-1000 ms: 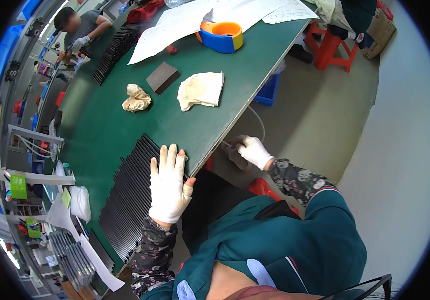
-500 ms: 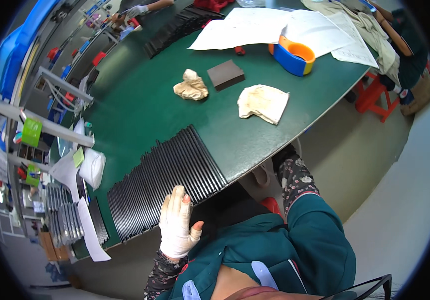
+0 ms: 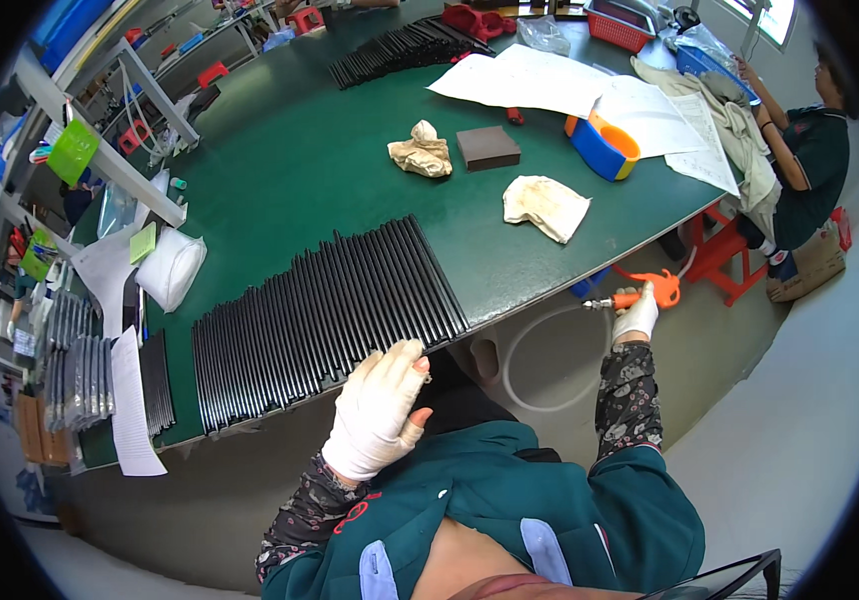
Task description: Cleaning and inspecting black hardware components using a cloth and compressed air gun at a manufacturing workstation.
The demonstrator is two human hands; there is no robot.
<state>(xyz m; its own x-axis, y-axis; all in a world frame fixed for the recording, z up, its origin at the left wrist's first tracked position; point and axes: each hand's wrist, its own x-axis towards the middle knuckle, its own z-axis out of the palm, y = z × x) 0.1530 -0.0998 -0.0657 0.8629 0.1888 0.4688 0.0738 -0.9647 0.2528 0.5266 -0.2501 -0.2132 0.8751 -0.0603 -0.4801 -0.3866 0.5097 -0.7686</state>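
Observation:
My left hand [image 3: 380, 410], in a white glove, rests with fingers spread on the near edge of a long row of thin black strips [image 3: 320, 320] laid side by side on the green table [image 3: 290, 170]. My right hand [image 3: 637, 316], also gloved, is below the table's right edge and grips an orange air blow gun [image 3: 645, 292] with a metal nozzle pointing left. A clear hose [image 3: 535, 350] loops down from the gun.
On the table lie a cream cloth [image 3: 547, 206], a crumpled rag [image 3: 422, 151], a dark block [image 3: 488, 147], a blue-and-orange tape roll [image 3: 605, 147], papers [image 3: 570, 90] and more black strips [image 3: 400, 50]. Another person [image 3: 800, 150] sits at the far right by a red stool [image 3: 720, 250]. Shelves stand at left.
My view has swung left along the table. My left hand slid back to the near edge of the strips. My right hand now holds the orange blow gun under the table edge.

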